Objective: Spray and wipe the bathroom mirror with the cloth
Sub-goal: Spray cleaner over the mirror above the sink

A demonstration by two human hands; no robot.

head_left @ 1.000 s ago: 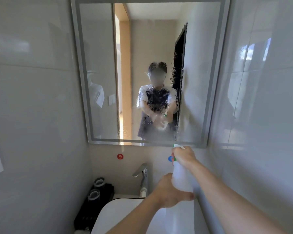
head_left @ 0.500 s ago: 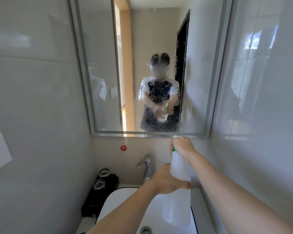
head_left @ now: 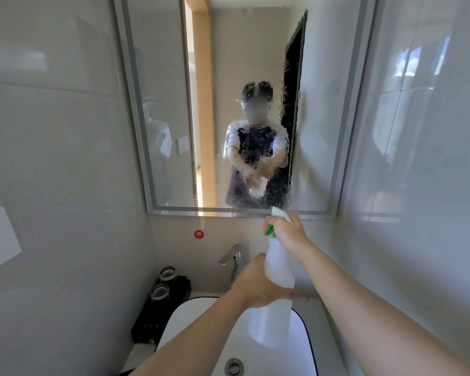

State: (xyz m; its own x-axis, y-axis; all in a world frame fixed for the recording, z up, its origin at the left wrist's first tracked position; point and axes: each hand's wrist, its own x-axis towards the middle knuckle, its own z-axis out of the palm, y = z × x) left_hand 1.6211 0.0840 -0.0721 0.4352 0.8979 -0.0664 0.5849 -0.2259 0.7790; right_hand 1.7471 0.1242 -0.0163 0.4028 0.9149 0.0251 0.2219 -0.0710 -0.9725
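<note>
The person is spraying the mirror: both hands, right hand and left hand, are gripping the bottle at lower centre; wiping likely needs the unseen cloth next.

Spray bottle over sink, below mirror.

head cam | worn on the person's head | faces forward and down at mirror and sink | close, within arm's reach | single view
</note>
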